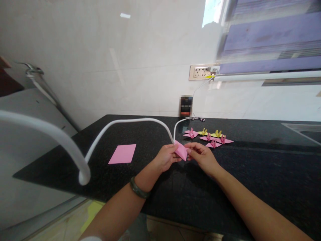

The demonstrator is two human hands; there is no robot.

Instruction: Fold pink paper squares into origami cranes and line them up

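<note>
**Over the dark surface (200, 195), a folded pink paper (181, 150) pinched from both sides**

In front of you rises the pale wall (150, 50), and the surface meets it along its far edge. On your left the surface ends in a slanting side edge; its front edge runs beneath your left forearm. To the right of your right forearm, a broad stretch of surface reaches toward a metal-rimmed recess (292, 127) at the picture's border; its inside is dark, and you cannot tell what it holds.

A thick white tube (139, 120) arches in from your left, dips behind the paper and rises again toward the wall, so it crosses the view beside your left hand (166, 158). That hand has its grip closed on the paper, thumb on top and fingers underneath. Your right hand (202, 156) pinches the paper's right edge between thumb and forefinger. The paper is held above the surface, its point toward you.

Well to the left of your hands lies a square pink sheet (122, 154), flat, with a strip of surface between. A dark upright object (186, 106), its front blurred, stands by the wall, below and left of a socket plate (200, 72). Smallest are the pink and yellow paper birds (223, 140), clustered just beyond your right hand.
</note>
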